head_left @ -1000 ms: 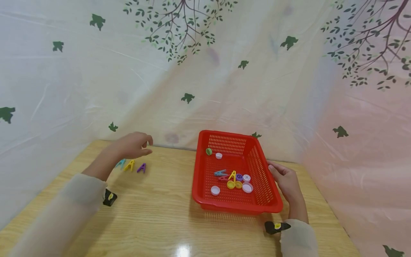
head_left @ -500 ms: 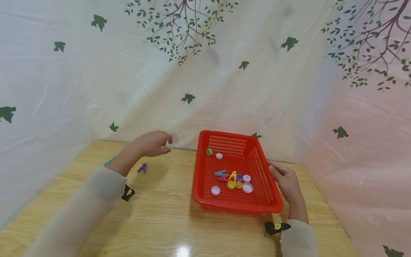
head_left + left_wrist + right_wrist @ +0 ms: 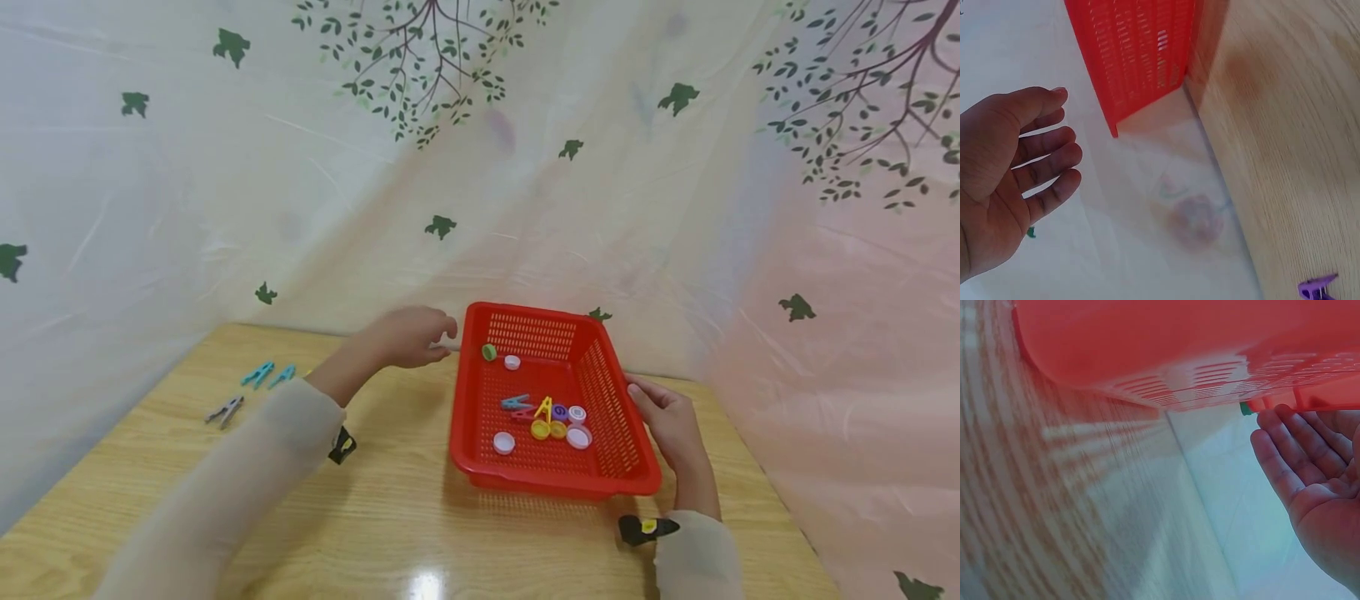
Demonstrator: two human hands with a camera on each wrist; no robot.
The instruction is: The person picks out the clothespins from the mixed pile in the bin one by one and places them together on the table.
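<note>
My left hand [image 3: 412, 337] hovers just left of the red plastic basket [image 3: 459, 408], fingers loosely bent. In the left wrist view its thumb and fingers stand apart with nothing between them. My right hand [image 3: 667, 417] grips the basket's right rim, its thumb at the rim; the right wrist view has the straightish fingers [image 3: 1291, 447] under the rim. Inside the basket lie a blue clothespin [image 3: 516, 402], a yellow clothespin [image 3: 544, 408] and a pink one, partly covered. Several bottle caps share it, among them a green cap [image 3: 489, 352] and a white cap [image 3: 504, 443].
On the wooden table [image 3: 375, 517], left of the arm, are two teal clothespins [image 3: 258, 374] and a grey clothespin [image 3: 226, 411]. A purple clothespin [image 3: 1315, 287] shows in the left wrist view. A leaf-printed curtain [image 3: 360, 225] stands behind the table's back edge.
My left hand has moved right, from above the clothespins to beside the basket, uncovering teal and grey clothespins and covering the purple one. The right hand and basket have stayed put.
</note>
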